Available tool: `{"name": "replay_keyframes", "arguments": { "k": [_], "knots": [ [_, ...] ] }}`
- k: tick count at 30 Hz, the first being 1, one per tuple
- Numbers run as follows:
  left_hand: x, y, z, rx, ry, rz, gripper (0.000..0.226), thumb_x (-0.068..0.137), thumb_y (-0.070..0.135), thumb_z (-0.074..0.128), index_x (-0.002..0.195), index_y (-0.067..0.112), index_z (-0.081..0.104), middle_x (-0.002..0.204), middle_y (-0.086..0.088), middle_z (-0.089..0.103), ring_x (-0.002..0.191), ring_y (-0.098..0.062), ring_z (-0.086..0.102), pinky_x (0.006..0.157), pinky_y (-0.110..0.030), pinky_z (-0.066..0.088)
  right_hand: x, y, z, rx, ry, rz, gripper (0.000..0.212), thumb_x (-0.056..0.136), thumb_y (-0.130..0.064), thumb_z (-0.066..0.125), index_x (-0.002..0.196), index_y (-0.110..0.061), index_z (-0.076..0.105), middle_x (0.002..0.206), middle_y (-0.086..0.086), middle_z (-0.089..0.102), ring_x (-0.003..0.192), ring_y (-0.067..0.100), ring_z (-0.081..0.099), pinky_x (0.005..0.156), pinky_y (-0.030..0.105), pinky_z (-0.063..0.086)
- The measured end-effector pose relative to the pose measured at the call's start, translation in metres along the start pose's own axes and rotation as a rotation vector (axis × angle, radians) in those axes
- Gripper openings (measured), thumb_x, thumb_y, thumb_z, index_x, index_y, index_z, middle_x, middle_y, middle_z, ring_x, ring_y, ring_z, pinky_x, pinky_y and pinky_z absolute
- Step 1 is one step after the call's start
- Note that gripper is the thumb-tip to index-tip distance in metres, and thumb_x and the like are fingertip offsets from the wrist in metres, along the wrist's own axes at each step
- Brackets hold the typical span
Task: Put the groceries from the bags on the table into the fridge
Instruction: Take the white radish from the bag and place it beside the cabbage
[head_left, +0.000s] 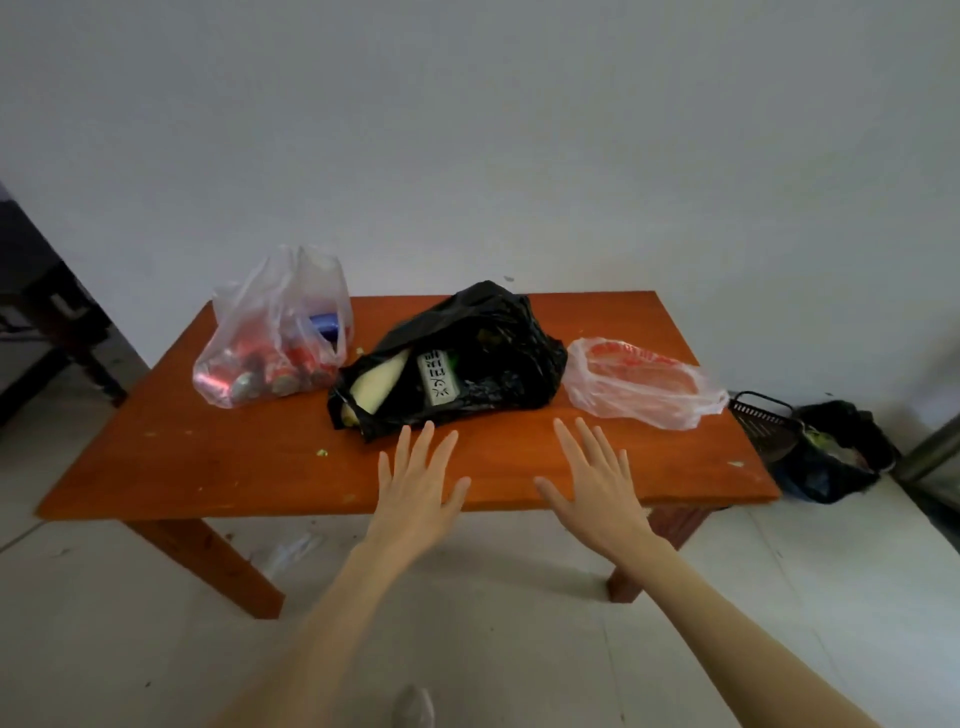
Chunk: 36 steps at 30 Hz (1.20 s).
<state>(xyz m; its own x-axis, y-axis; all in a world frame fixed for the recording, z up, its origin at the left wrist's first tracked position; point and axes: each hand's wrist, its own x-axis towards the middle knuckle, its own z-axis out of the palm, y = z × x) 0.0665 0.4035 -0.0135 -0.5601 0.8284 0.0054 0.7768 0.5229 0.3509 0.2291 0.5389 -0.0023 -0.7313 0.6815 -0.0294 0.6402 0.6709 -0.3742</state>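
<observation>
Three bags lie on an orange-brown wooden table (208, 467). At the back left stands a clear plastic bag (270, 338) holding red cans and a blue item. In the middle slumps a black plastic bag (488, 353), a pale long vegetable (376, 382) and a white-labelled packet poking out of its mouth. On the right rests a pinkish clear bag (639, 384) with something red inside. My left hand (415, 488) and my right hand (597, 493) hover over the table's front edge, fingers spread, holding nothing. The left fingertips come close to the black bag. No fridge is in view.
A black basket (763, 421) and a dark bag of rubbish (836, 457) sit on the floor right of the table. Dark furniture (47, 322) stands at the far left. A white wall backs the table. A crumpled clear wrapper (291, 553) lies under the table on pale tiles.
</observation>
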Motion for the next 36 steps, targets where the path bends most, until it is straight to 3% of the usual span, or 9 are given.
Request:
{"name": "replay_keyframes", "arguments": {
  "k": [5, 10, 16, 22, 25, 27, 30, 33, 36],
  "knots": [
    [0.076, -0.073, -0.013, -0.021, 0.04, 0.004, 0.055, 0.097, 0.039, 0.036, 0.147, 0.024, 0.018, 0.158, -0.003, 0.005, 0.145, -0.023, -0.008, 0.116, -0.045, 0.0, 0.087, -0.047, 0.035, 0.107, -0.033, 0.035, 0.07, 0.095, -0.049, 0.04, 0.151, -0.023, 0.006, 0.159, 0.003, 0.003, 0.146, 0.022, -0.004, 0.117, 0.043, 0.003],
    [0.136, -0.144, -0.025, -0.2, 0.081, -0.237, 0.058, 0.095, 0.03, 0.047, 0.145, 0.013, 0.023, 0.155, -0.013, 0.016, 0.144, -0.03, 0.008, 0.116, -0.044, 0.014, 0.154, -0.101, 0.067, 0.259, -0.098, 0.063, 0.06, 0.097, -0.04, 0.042, 0.148, -0.015, 0.023, 0.155, 0.006, 0.021, 0.144, 0.022, 0.013, 0.115, 0.033, 0.016],
    [0.18, -0.19, -0.015, -0.587, 0.028, -0.489, 0.066, 0.095, 0.04, 0.045, 0.148, 0.011, 0.017, 0.153, -0.011, 0.022, 0.14, -0.026, 0.023, 0.11, -0.04, 0.026, 0.221, -0.138, 0.097, 0.476, -0.167, 0.179, 0.043, 0.098, -0.031, 0.044, 0.136, -0.011, 0.045, 0.132, 0.004, 0.055, 0.125, 0.018, 0.047, 0.095, 0.022, 0.037],
    [0.212, -0.215, 0.008, -0.75, -0.085, -0.587, 0.054, 0.095, 0.04, 0.044, 0.143, 0.017, 0.032, 0.142, -0.004, 0.043, 0.128, -0.022, 0.043, 0.098, -0.033, 0.039, 0.289, -0.163, 0.139, 0.699, -0.392, 0.323, 0.043, 0.097, -0.033, 0.046, 0.132, -0.01, 0.051, 0.121, 0.006, 0.061, 0.11, 0.019, 0.058, 0.086, 0.024, 0.045],
    [0.219, -0.222, 0.016, -0.851, -0.072, -0.653, 0.053, 0.094, 0.046, 0.042, 0.14, 0.021, 0.036, 0.135, 0.003, 0.048, 0.123, -0.018, 0.046, 0.1, -0.035, 0.041, 0.313, -0.17, 0.159, 0.779, -0.513, 0.469, 0.033, 0.095, -0.035, 0.047, 0.1, -0.006, 0.062, 0.092, 0.016, 0.063, 0.08, 0.025, 0.062, 0.074, 0.037, 0.052],
    [0.223, -0.229, 0.019, -0.863, -0.087, -0.673, 0.049, 0.095, 0.044, 0.043, 0.138, 0.022, 0.04, 0.13, 0.006, 0.051, 0.12, -0.018, 0.049, 0.097, -0.035, 0.043, 0.323, -0.174, 0.17, 0.762, -0.549, 0.531, 0.031, 0.095, -0.037, 0.047, 0.074, -0.014, 0.05, 0.072, 0.007, 0.053, 0.058, 0.016, 0.049, 0.054, 0.027, 0.04],
    [0.224, -0.24, 0.023, -0.851, -0.097, -0.671, 0.035, 0.097, 0.026, 0.047, 0.131, 0.021, 0.05, 0.121, 0.002, 0.059, 0.113, -0.019, 0.054, 0.088, -0.03, 0.045, 0.333, -0.18, 0.183, 0.796, -0.575, 0.633, 0.028, 0.089, -0.04, 0.055, 0.085, -0.013, 0.05, 0.087, 0.006, 0.055, 0.076, 0.018, 0.055, 0.064, 0.027, 0.043],
    [0.223, -0.247, 0.026, -0.847, -0.093, -0.673, 0.033, 0.095, 0.011, 0.05, 0.127, 0.018, 0.056, 0.119, 0.001, 0.061, 0.113, -0.017, 0.054, 0.092, -0.032, 0.045, 0.34, -0.185, 0.189, 0.82, -0.588, 0.707, 0.052, 0.083, -0.043, 0.064, 0.116, -0.005, 0.052, 0.114, 0.011, 0.059, 0.104, 0.026, 0.059, 0.081, 0.032, 0.049],
    [0.226, -0.252, 0.028, -0.825, -0.123, -0.65, 0.034, 0.092, 0.007, 0.053, 0.124, 0.016, 0.06, 0.12, -0.001, 0.063, 0.114, -0.018, 0.056, 0.096, -0.036, 0.046, 0.343, -0.189, 0.195, 0.846, -0.573, 0.758, 0.068, 0.076, -0.046, 0.071, 0.124, -0.004, 0.048, 0.12, 0.01, 0.057, 0.11, 0.027, 0.057, 0.086, 0.034, 0.05]
  ]
}}
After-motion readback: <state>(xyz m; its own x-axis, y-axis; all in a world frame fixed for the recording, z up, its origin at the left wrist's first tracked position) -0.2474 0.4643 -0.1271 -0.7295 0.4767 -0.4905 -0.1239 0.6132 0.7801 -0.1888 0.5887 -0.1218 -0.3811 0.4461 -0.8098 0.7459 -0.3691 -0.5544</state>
